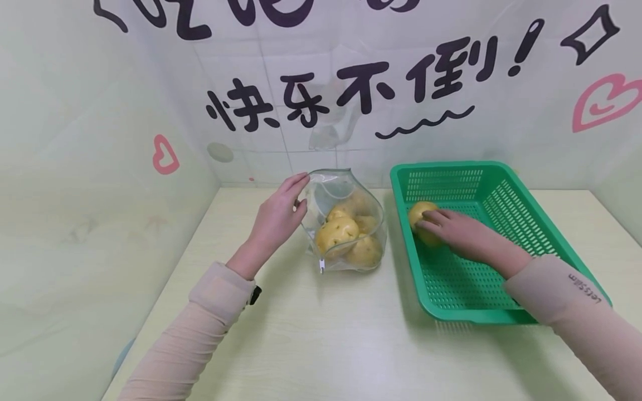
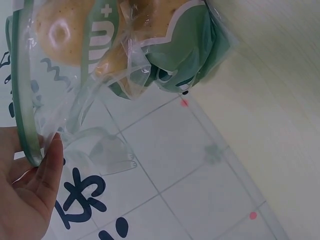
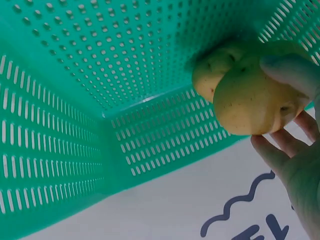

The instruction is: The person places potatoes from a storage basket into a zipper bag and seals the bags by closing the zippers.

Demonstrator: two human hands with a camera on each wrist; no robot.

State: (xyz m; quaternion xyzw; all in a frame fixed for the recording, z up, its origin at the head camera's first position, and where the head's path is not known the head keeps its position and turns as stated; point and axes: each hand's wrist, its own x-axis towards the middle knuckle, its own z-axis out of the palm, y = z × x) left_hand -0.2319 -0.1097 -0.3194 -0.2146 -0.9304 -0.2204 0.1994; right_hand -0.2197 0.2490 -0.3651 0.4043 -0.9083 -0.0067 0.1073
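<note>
A clear zip bag [image 1: 321,192] with a white slider stands on the table, its mouth open and several potatoes [image 1: 337,234] inside. My left hand [image 1: 278,214] pinches the bag's left rim between thumb and fingers; the left wrist view shows green print on its side. Inside the green basket [image 1: 418,278], my right hand [image 1: 463,236] grips a potato [image 3: 245,107], thumb on one side and fingers on the other. Just behind it, partly hidden, another potato [image 3: 206,77] lies in the basket near its wall.
The pale wooden table [image 1: 321,340] carries the bag and, right of it, the basket. A white printed sheet [image 1: 426,33] with black lettering and pink hearts covers the back wall, close behind both. Another pale sheet [image 1: 90,223] hangs along the left side.
</note>
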